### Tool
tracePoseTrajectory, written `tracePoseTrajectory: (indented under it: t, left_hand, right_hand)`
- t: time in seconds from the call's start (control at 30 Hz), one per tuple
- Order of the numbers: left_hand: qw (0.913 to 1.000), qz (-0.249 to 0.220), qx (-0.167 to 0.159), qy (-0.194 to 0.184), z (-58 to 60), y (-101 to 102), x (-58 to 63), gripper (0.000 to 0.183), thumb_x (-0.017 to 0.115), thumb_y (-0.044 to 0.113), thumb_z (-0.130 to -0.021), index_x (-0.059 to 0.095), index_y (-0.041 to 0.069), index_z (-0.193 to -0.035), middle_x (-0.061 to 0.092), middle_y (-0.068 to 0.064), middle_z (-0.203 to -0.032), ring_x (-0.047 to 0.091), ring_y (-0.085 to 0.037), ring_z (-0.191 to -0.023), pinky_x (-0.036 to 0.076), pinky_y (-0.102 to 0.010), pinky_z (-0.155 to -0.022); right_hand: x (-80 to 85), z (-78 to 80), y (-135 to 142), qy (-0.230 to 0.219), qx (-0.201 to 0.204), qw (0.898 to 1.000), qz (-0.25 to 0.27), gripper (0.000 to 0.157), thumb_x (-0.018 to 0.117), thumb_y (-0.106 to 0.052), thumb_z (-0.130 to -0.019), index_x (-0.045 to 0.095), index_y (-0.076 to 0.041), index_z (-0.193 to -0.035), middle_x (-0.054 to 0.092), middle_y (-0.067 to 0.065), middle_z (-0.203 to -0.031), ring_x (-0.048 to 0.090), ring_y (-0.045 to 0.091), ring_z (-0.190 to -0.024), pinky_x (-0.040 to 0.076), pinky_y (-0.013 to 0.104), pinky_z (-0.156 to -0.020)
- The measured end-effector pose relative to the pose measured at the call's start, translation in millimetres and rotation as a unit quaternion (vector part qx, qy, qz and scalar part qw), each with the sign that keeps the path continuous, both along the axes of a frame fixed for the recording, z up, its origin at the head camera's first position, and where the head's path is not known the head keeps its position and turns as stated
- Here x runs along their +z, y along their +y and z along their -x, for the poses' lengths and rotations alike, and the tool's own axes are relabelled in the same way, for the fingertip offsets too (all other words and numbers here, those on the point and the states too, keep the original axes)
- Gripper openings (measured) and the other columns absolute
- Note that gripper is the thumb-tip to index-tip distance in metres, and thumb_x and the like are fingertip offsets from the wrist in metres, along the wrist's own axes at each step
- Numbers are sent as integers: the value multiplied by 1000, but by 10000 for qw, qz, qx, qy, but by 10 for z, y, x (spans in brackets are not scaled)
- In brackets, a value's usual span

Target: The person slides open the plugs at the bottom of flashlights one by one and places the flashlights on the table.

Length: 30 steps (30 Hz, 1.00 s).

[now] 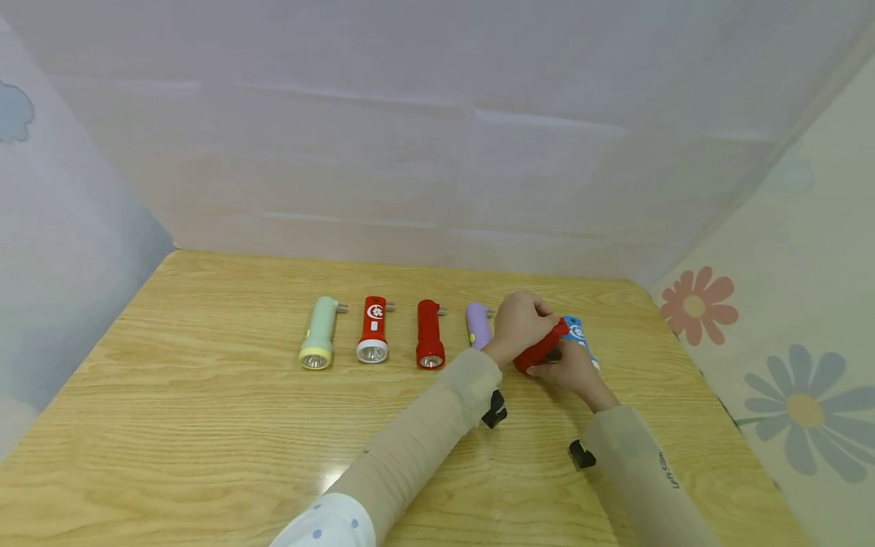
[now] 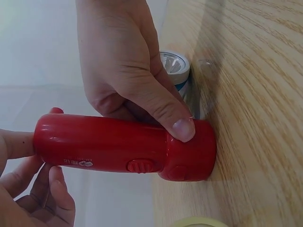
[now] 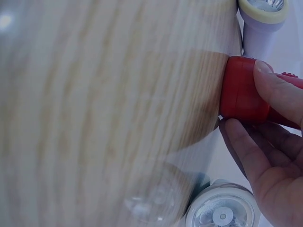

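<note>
A red flashlight (image 1: 538, 350) stands tilted between both hands, its head end down at the wooden table. My right hand (image 1: 569, 368) grips the head end, the thumb lying along one side in the left wrist view. At the tail end, the fingers of my left hand (image 1: 521, 327) pinch the flashlight, as the left wrist view (image 2: 40, 187) shows from close by. A slide switch (image 2: 140, 166) faces that camera. Just right of the hands lies a blue flashlight (image 1: 576, 330), partly hidden. On their left, a purple flashlight (image 1: 478, 327) is partly covered by the left hand.
Further left on the table (image 1: 225, 425) lie another red flashlight (image 1: 429, 330), a red one with a white rim (image 1: 374, 325) and a pale green one (image 1: 322, 327), most with plug prongs showing. A pale wall covering (image 1: 383, 167) rises behind the table.
</note>
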<state>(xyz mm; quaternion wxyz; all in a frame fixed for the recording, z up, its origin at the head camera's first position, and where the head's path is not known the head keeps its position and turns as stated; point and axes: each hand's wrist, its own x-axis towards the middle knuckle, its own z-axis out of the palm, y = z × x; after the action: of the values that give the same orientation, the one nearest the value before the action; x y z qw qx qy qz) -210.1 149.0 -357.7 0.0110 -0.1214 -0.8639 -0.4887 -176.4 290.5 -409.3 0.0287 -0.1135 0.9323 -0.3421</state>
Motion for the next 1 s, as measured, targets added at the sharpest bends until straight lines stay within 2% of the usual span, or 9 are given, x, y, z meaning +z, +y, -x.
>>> tracePoseTrajectory:
  t: [0.17,0.47,0.8,1.0]
  left_hand:
    - [9999,130,108,-5,7,29,-3,12,74,25,-78,71,16,-71,62,9,-69,53,-5,-63,40,-16,-49]
    - [9994,282,176,39,-3,36,32,13,73,26,-79,70,15,-71,62,8,-68,52,-6,-60,39,-16,-47]
    - [9996,205,171,4,-12,38,33,13,73,25,-79,69,16,-70,62,9,-70,52,-5,-59,40,-16,-47]
    - [9997,168,162,39,-6,51,5,16,73,26,-79,68,17,-67,61,10,-66,50,-4,-57,39,-16,-46]
  right_hand:
    - [15,-11,3,-77,-22,9999,144,37,77,-7,-73,61,11,-101,65,22,-95,62,35,-87,50,45,-76]
    - [27,-2,6,-126,-19,9999,87,38,77,-9,-74,60,11,-101,64,23,-96,62,35,-89,49,46,-77]
    - [31,-9,-1,-293,-111,9995,74,43,77,-11,-74,58,11,-106,62,23,-100,60,35,-90,50,45,-76]
    - [42,-20,-12,-236,-100,9997,62,45,78,-10,-73,57,11,-107,62,23,-101,60,36,-90,49,45,-77]
